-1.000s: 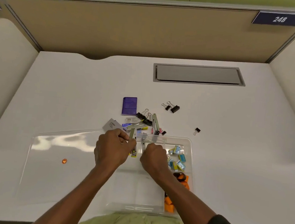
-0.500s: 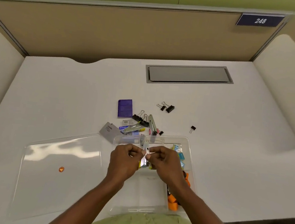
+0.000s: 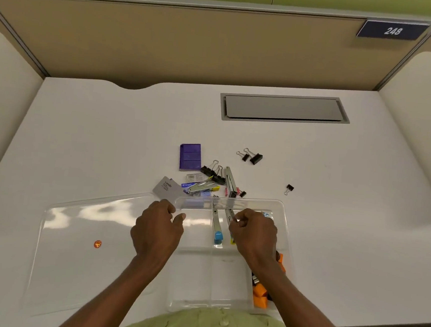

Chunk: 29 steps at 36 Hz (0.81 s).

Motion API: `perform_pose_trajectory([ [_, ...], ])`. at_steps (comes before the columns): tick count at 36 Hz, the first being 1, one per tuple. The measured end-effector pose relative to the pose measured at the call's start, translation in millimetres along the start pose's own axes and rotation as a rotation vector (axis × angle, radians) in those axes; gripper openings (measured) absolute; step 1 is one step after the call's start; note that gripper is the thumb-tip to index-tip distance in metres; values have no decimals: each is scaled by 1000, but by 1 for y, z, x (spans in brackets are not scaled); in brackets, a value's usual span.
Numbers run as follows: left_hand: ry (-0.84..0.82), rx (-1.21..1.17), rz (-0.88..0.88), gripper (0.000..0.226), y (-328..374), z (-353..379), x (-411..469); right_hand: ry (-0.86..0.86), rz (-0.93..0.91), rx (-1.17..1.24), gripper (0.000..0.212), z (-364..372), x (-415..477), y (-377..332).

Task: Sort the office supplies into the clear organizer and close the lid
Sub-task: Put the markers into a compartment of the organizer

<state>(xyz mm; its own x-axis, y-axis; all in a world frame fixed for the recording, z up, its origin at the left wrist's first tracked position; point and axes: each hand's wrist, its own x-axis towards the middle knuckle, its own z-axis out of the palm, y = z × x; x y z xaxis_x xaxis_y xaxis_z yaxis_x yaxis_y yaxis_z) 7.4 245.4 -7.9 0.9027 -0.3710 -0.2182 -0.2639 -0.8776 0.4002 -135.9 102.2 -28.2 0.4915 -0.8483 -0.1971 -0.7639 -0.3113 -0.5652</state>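
The clear organizer (image 3: 285, 223) lies open at the near desk edge, its lid (image 3: 85, 243) folded flat to the left. Two small staplers lie side by side in a back compartment, one blue-ended (image 3: 217, 228), one yellow-ended (image 3: 229, 218). My right hand (image 3: 254, 238) is curled with its fingertips pinched on the yellow-ended one. Over the organizer's left rim, my left hand (image 3: 156, 232) hovers loosely open and holds nothing. Orange pieces (image 3: 260, 296) fill the right compartment. Loose supplies wait behind the organizer: two more staplers (image 3: 229, 181) (image 3: 203, 187), binder clips (image 3: 212, 173) and a grey card box (image 3: 166, 186).
A purple box (image 3: 190, 156) lies behind the pile. Two binder clips (image 3: 252, 157) sit further back and a single one (image 3: 289, 189) off to the right. A grey cable hatch (image 3: 284, 108) is set into the desk. Partition walls enclose the back and sides.
Both hands held the staplers together over the organizer; now the blue-ended one lies in the compartment and my left hand has drawn away to the left.
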Motion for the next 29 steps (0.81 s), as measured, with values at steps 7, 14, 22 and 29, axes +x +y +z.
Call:
perform_pose_trajectory([
  [7,-71,18,-72,26,-9,6,7,-28,-115,-249,11,34,6,-8],
  [14,-110,-9,-109,18,-9,10,11,-82,-246,-352,18,30,10,-11],
  [22,-130,11,-126,16,-7,11,12,149,-217,-161,17,-13,68,-42],
  [29,-145,5,-143,15,-6,10,13,-219,7,-272,42,11,132,-45],
])
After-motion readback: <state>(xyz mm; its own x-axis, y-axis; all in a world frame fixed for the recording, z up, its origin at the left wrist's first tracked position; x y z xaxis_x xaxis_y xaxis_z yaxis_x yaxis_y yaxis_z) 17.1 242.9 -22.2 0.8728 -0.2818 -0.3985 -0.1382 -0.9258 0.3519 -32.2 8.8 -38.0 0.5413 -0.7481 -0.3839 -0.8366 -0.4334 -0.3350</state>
